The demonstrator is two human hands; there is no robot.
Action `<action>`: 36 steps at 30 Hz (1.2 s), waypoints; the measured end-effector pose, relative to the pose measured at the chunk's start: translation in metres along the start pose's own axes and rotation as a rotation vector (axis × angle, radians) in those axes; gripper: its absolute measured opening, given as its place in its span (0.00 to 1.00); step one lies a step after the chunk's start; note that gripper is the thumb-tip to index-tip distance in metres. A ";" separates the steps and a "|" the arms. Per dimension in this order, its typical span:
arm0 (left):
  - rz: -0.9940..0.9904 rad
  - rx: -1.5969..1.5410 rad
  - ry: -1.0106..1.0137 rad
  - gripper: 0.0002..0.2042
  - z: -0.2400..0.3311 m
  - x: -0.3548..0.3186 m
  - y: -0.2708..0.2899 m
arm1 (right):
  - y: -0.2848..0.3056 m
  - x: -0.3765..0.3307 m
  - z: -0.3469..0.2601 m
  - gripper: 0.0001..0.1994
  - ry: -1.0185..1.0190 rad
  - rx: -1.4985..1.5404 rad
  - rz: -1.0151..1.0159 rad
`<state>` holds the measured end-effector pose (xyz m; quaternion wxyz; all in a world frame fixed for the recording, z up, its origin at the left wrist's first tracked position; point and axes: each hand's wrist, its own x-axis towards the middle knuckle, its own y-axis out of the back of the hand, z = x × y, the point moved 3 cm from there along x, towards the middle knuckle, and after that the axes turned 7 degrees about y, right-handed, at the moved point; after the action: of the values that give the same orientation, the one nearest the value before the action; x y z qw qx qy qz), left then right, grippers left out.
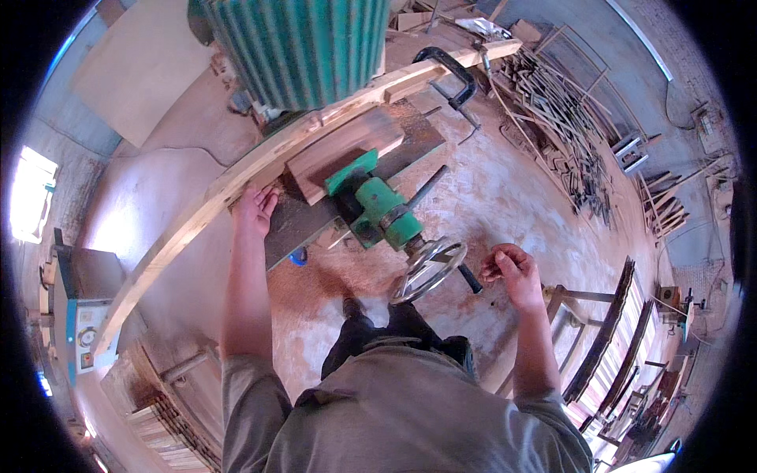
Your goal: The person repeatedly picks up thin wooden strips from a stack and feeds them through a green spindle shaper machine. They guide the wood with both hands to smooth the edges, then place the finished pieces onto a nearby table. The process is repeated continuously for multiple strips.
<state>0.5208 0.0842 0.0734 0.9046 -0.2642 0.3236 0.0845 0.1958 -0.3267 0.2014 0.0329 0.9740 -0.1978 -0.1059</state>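
Head view looks down on a woodworking machine with a person standing in front of it. The left hand (254,206) rests with fingers spread flat against the near edge of a long wooden plank (236,177), not closed around it. The plank is pale, raw timber with a rough edge; it runs in a bent line from far below and left of that hand, past the fingertips, and up to the right under the ribbed green motor housing (303,47) beyond the hand. Just to the right of the left hand lies a darker reddish wooden block (347,150) on the grey steel machine table (296,225), and beside that sits a green cast feed assembly (378,209). The right hand (509,268) hangs free in the air, fingers loosely curled inward, holding nothing that can be made out. Just to its left, between the two hands and nearer the right one, is a spoked metal handwheel (430,268) with a dark handle; the hand is close to it but not touching. A black clamp (449,75) grips the plank far above the right hand. Beyond the right hand a heap of wood offcuts (568,134) lies on the dusty floor.
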 end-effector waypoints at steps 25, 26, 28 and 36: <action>0.074 0.143 -0.111 0.17 -0.022 -0.009 -0.023 | -0.201 0.133 -0.086 0.18 0.331 0.057 -0.471; 0.027 0.150 -0.140 0.17 -0.022 -0.012 -0.027 | -0.248 0.097 -0.090 0.15 0.578 -0.583 -0.563; -0.146 0.071 -0.233 0.14 -0.019 -0.013 -0.031 | -0.290 0.064 -0.084 0.15 0.815 -0.934 -0.559; -0.030 0.431 -0.372 0.12 -0.027 0.045 0.006 | -0.177 0.115 -0.177 0.17 0.520 -0.472 -0.523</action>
<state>0.5391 0.0741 0.0248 0.9849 -0.0508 0.1586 0.0473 0.4046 -0.2050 0.3328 0.2755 0.9513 0.1001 0.0957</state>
